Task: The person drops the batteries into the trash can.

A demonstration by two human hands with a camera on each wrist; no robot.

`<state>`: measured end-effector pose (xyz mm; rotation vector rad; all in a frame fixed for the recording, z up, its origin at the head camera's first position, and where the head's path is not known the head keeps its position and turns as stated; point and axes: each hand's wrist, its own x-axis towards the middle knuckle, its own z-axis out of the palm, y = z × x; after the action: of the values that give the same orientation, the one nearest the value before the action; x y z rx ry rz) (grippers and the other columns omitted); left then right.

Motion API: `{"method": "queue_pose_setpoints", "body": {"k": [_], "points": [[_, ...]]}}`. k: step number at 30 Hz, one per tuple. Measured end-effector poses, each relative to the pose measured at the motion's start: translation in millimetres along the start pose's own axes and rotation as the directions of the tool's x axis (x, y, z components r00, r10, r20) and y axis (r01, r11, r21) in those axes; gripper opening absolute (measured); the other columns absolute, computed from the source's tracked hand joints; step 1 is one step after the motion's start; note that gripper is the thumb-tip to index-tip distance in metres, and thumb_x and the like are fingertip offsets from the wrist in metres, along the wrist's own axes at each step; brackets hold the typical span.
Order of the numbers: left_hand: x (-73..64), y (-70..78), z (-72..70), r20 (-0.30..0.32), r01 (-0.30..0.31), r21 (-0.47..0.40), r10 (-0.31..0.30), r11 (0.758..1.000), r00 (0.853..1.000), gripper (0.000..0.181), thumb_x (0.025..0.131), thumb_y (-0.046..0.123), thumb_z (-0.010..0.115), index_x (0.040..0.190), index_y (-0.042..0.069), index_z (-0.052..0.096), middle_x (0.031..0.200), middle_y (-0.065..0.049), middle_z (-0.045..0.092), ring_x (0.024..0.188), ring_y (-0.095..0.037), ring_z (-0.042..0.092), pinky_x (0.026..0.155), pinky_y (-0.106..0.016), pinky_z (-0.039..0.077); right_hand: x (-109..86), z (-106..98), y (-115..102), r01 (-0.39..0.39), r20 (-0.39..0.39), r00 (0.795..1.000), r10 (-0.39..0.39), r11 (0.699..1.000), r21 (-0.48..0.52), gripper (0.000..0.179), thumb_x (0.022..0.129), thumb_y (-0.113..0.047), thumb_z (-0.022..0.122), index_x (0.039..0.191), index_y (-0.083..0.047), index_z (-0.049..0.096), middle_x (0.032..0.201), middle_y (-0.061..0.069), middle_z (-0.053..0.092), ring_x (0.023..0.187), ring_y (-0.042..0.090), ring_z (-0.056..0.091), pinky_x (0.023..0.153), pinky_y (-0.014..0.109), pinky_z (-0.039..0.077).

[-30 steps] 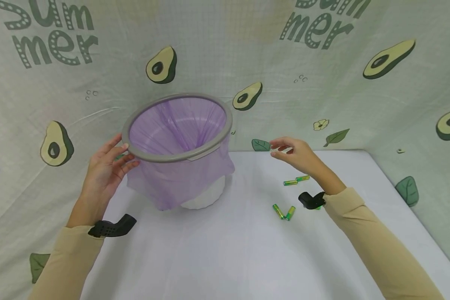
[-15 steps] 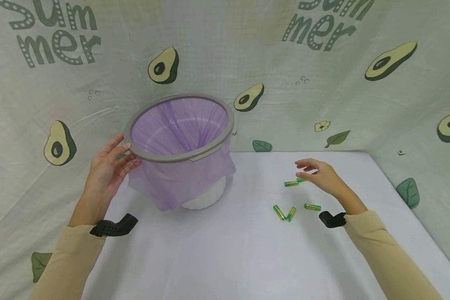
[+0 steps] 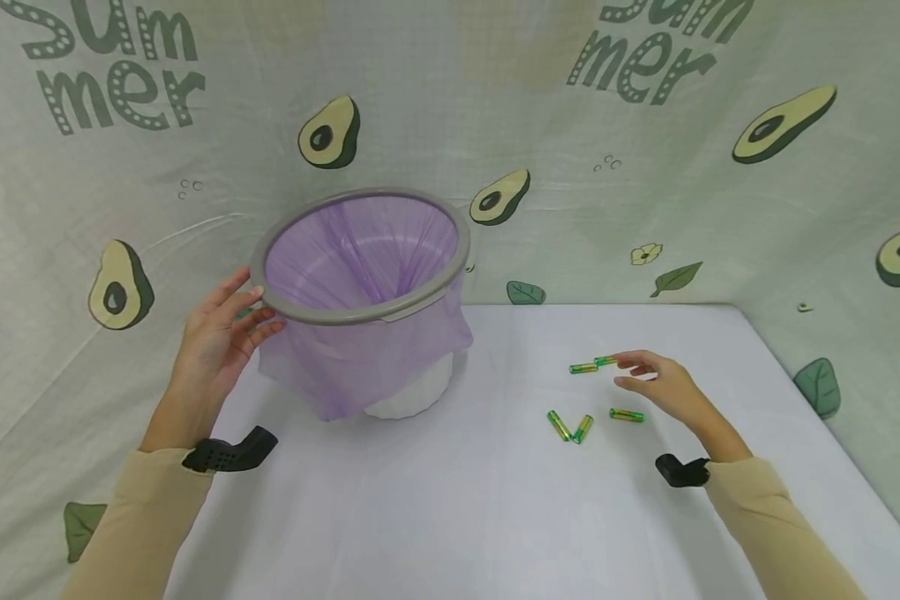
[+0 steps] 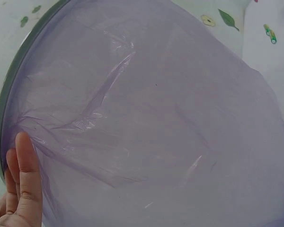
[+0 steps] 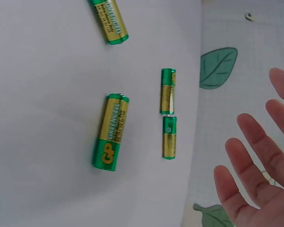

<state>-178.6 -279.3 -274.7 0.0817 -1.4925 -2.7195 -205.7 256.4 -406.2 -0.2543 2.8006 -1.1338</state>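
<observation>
A bin (image 3: 408, 404) with a grey rim (image 3: 345, 315) stands on the table at left of centre in the head view, lined with a translucent purple bag (image 3: 375, 358). At its left side my left hand (image 3: 208, 346) holds the rim, thumb and fingers on either side of it. In the left wrist view the fingers (image 4: 28, 179) lie against the bag. My right hand (image 3: 663, 387) hovers with nothing in it, fingers loosely bent, beside several green and gold batteries. The nearest are one lone battery (image 3: 627, 415) and one at the back (image 3: 605, 360), partly behind the fingertips.
Two batteries lie in a V, a left one (image 3: 559, 425) and a right one (image 3: 583, 429). Another battery (image 3: 583, 367) lies at the back. A white table (image 3: 450, 517) meets a hanging cloth (image 3: 420, 83) printed with avocados behind it.
My right hand has moved right and lower, away from the bin toward the batteries, uncovering the lone battery that the wrist had mostly hidden. The left hand stays on the rim.
</observation>
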Motion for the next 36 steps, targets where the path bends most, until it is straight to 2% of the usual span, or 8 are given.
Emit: {"method": "queue_pose_setpoints", "body": {"k": [8, 15, 21, 27, 32, 36], "points": [[0.4, -1.0, -0.3, 0.000, -0.011, 0.009, 0.011, 1.000, 1.000, 0.066, 0.089, 0.001, 0.058, 0.146, 0.012, 0.027, 0.117, -0.004, 0.044, 0.072, -0.018, 0.062, 0.065, -0.029, 0.058, -5.8, 11, 21, -0.047, 0.020, 0.999, 0.047, 0.999, 0.004, 0.053, 0.090, -0.032, 0.062, 0.129, 0.002, 0.048, 0.127, 0.024, 0.053, 0.112, 0.038, 0.048, 0.085, 0.051, 0.045], [0.4, -2.0, -1.1, 0.005, -0.016, 0.005, 0.016, 1.000, 1.000, 0.063, 0.089, 0.001, 0.058, 0.145, 0.011, 0.029, 0.113, -0.004, 0.047, 0.072, -0.019, 0.062, 0.065, -0.029, 0.058, -9.9, 19, 37, -0.073, 0.026, 0.997, 0.073, 0.997, 0.000, 0.049, 0.089, -0.025, 0.062, 0.128, 0.002, 0.049, 0.126, 0.024, 0.054, 0.111, 0.039, 0.049, 0.083, 0.050, 0.046], [0.2, -2.8, -0.5, 0.003, -0.021, 0.004, 0.021, 1.000, 1.000, 0.062, 0.089, 0.000, 0.058, 0.144, 0.011, 0.030, 0.111, -0.004, 0.049, 0.071, -0.018, 0.063, 0.065, -0.030, 0.058, -14.2, 22, 50, -0.079, 0.029, 0.996, 0.079, 0.997, -0.004, 0.045, 0.087, -0.019, 0.064, 0.124, 0.004, 0.052, 0.121, 0.026, 0.056, 0.105, 0.038, 0.053, 0.078, 0.040, 0.047], [0.4, -2.9, -0.6, 0.009, -0.030, -0.001, 0.030, 1.000, 1.000, 0.057, 0.089, -0.001, 0.058, 0.140, 0.009, 0.035, 0.106, -0.005, 0.053, 0.071, -0.019, 0.063, 0.064, -0.030, 0.058, -13.9, 26, 59, -0.117, 0.046, 0.992, 0.118, 0.993, -0.027, 0.042, 0.084, -0.015, 0.066, 0.119, 0.005, 0.056, 0.116, 0.026, 0.059, 0.096, 0.031, 0.055, 0.072, 0.030, 0.044], [1.0, -3.3, -0.2, 0.005, -0.037, -0.020, 0.038, 0.999, 0.999, 0.043, 0.088, -0.002, 0.058, 0.128, 0.010, 0.048, 0.107, -0.005, 0.053, 0.071, -0.020, 0.063, 0.064, -0.031, 0.058, -13.5, 28, 62, -0.153, 0.060, 0.986, 0.155, 0.987, -0.045, 0.041, 0.084, -0.014, 0.066, 0.119, 0.005, 0.055, 0.112, 0.025, 0.059, 0.089, 0.025, 0.053, 0.068, 0.028, 0.042], [1.6, -3.9, -0.8, 0.015, -0.039, -0.025, 0.040, 0.999, 0.999, 0.041, 0.089, -0.002, 0.057, 0.127, 0.010, 0.048, 0.107, -0.006, 0.053, 0.071, -0.020, 0.064, 0.064, -0.031, 0.058, -13.3, 30, 67, -0.167, 0.071, 0.983, 0.170, 0.985, -0.046, 0.039, 0.083, -0.011, 0.065, 0.117, 0.005, 0.056, 0.105, 0.021, 0.060, 0.084, 0.021, 0.051, 0.066, 0.027, 0.040]]}}
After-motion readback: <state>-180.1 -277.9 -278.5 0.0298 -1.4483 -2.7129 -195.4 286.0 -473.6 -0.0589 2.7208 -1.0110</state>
